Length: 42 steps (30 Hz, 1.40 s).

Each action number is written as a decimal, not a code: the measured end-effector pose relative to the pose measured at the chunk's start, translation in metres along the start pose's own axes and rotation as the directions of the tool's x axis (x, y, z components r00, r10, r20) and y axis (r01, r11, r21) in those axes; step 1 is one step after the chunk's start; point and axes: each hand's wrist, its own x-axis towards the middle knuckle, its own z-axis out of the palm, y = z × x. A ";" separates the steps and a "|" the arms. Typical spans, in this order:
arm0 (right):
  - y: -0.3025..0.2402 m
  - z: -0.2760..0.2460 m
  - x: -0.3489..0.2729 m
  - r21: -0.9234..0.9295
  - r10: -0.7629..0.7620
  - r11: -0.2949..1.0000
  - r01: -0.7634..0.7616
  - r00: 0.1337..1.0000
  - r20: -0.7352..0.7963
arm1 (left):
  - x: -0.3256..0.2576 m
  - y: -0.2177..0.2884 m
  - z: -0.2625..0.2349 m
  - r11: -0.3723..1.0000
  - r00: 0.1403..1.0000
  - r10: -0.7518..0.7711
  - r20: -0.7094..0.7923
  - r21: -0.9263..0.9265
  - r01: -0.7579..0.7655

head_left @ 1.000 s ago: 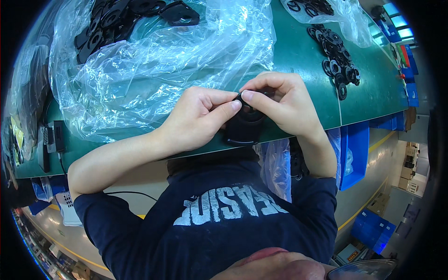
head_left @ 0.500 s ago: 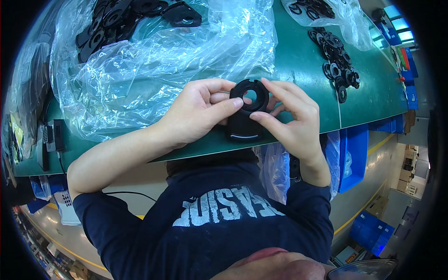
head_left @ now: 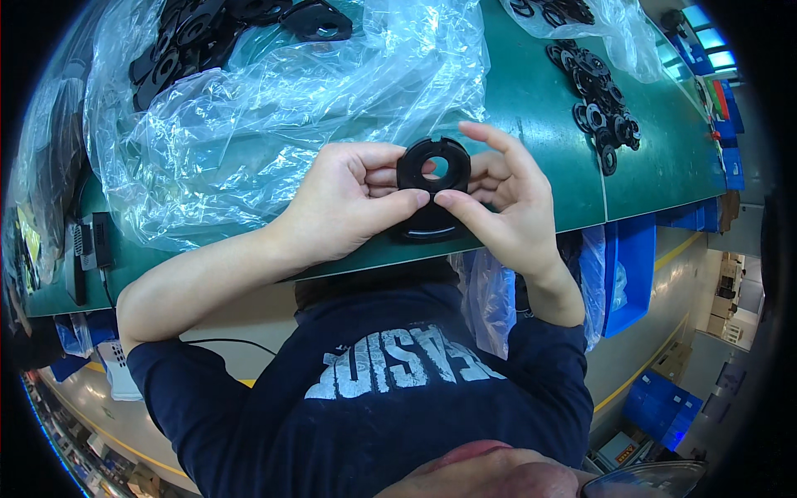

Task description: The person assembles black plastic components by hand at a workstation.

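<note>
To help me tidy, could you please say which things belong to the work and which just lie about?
In use: black holed part, in left hand and right hand; probably black plates, black rings.
Seemingly lying about: clear plastic, black box.

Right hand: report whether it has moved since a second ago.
Yes: the right hand has moved slightly toward the near edge of the green table.

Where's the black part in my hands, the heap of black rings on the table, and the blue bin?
Black part (head_left: 435, 187): head view, on the rim just below its round hole.
Black rings (head_left: 595, 90): head view, mid-heap.
Blue bin (head_left: 640, 270): head view, on its side wall.
</note>
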 end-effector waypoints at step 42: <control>0.004 0.011 0.000 0.159 -0.133 0.977 0.143 0.988 -0.073 | -0.005 0.005 0.003 0.982 0.987 0.135 -0.086 0.143 -0.122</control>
